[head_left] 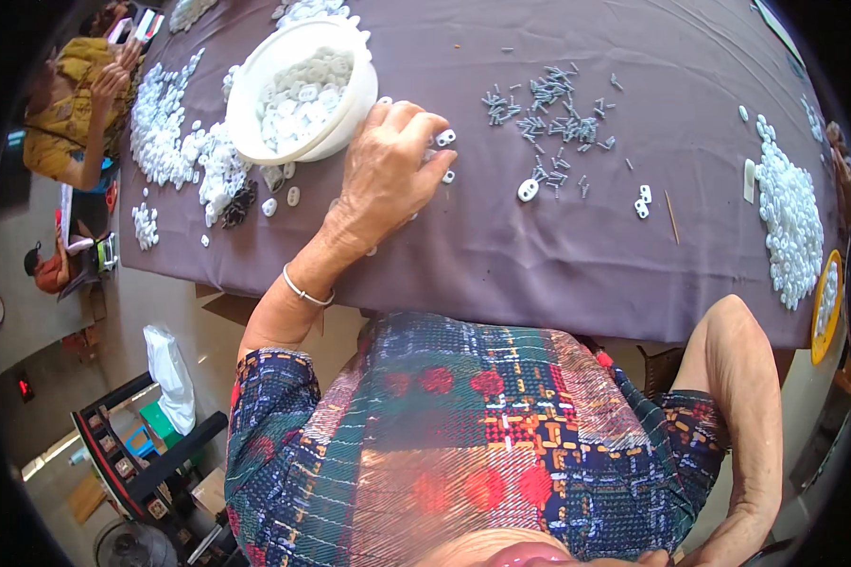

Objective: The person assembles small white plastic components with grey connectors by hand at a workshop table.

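Observation:
My left hand [388, 165] reaches over the table beside a white plastic bowl [246, 118] full of small white plastic pieces. Its fingers curl downward, with the thumb apart from the index finger. A few white two-holed pieces [445, 138] lie at the fingertips, partly hidden under the hand. My right arm [742, 416] is bent back toward me, off the table. Only a bit of the right hand [651, 559] shows at the lower edge; what its fingers do is hidden. Right of the left hand lies a larger white two-holed piece [528, 191], beside scattered small grey screws [567, 128].
White pieces are heaped at the left [161, 132] and right [787, 222] of the brown tablecloth [539, 274]. A thin wooden stick [672, 217] lies near two joined pieces [643, 201]. A yellow-rimmed container [816, 331] stands at the right edge. Another person [71, 104] sits at the far left.

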`<state>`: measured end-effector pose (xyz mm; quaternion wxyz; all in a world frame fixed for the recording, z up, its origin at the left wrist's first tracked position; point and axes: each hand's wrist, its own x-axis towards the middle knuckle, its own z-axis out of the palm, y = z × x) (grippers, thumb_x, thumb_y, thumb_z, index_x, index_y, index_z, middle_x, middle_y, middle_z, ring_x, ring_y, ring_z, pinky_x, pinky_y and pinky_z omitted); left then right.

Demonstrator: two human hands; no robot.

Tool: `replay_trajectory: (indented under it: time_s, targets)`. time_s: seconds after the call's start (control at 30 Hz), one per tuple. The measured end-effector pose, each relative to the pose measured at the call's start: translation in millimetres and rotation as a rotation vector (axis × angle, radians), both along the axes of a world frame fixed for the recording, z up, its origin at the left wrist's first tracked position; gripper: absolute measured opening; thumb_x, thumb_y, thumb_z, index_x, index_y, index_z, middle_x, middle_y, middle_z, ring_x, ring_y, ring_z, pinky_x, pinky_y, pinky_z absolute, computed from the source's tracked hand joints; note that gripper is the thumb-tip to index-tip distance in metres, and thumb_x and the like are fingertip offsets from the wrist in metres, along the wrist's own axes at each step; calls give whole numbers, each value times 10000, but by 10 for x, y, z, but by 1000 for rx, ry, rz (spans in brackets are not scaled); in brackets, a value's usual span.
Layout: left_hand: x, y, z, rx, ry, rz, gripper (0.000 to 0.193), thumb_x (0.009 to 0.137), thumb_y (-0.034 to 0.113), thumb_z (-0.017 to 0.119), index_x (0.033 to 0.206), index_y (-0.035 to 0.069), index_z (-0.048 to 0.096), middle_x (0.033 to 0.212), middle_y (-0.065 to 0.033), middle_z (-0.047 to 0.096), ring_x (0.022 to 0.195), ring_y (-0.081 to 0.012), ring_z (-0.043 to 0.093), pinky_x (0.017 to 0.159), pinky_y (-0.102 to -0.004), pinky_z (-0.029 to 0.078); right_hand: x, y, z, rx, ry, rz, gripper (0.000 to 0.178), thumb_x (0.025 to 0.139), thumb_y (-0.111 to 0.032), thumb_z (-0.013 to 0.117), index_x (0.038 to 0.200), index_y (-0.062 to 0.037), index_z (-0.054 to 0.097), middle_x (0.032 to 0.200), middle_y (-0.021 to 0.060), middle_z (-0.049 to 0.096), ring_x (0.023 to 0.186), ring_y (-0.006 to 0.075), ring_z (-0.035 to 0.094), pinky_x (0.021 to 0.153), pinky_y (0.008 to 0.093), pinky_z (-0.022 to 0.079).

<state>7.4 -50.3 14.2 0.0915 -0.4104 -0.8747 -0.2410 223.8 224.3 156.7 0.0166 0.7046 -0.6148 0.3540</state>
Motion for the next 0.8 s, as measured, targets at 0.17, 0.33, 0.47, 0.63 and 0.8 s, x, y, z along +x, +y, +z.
replay_trajectory:
  time_s: [0.17,0.33,0.47,0.63,0.8]
  targets:
    - [60,79,50,-2,23,-65,221,658,105,692,848,47,597,857,-81,563,844,-272,498,744,-366,417,49,20,-30,-20,46,12,466,756,-279,467,1096,32,396,1038,142,448,977,266,438,812,460,391]
    - [166,218,125,-6,-38,-150,238,655,106,695,861,48,589,860,-89,558,842,-272,501,738,-365,419,100,69,-57,-47,80,34,407,757,-222,474,1059,47,425,1002,144,470,943,264,459,796,450,404]
    - [223,331,105,-34,-82,-193,267,656,120,699,883,46,579,866,-98,555,844,-275,502,736,-368,420,142,62,-33,-72,119,58,360,758,-177,479,1029,58,449,973,146,487,916,263,475,783,442,414]
    - [284,521,55,-65,-152,-236,253,677,129,694,878,34,572,848,-90,550,823,-269,513,711,-361,425,172,78,11,-90,169,101,302,759,-120,486,992,73,478,937,149,509,882,261,495,766,432,427]
    - [299,531,-30,-73,-125,-251,203,687,105,671,844,49,553,819,-84,520,807,-263,515,695,-362,424,168,79,5,-127,221,166,246,761,-62,493,955,88,508,901,151,531,848,259,515,750,422,440]
